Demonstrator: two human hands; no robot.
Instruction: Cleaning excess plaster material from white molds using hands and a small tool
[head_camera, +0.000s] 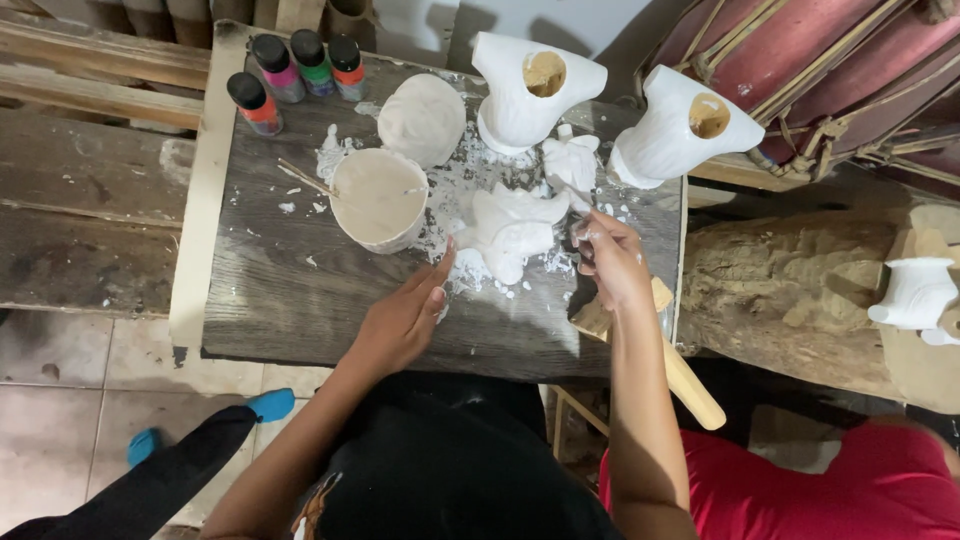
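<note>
— Where is the white plaster figure (510, 232)?
— Flat on the counter (290, 290), between both hands, beside the cup (379, 198) of wet plaster.
— And the hands?
— The left hand (405, 320) lies loose, fingertips at the figure's edge. The right hand (612, 262) is clenched around a small tool, too hidden to identify.

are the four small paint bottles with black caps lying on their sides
No, the four small paint bottles with black caps stand upright at the far left corner of the grey wooden board.
</note>
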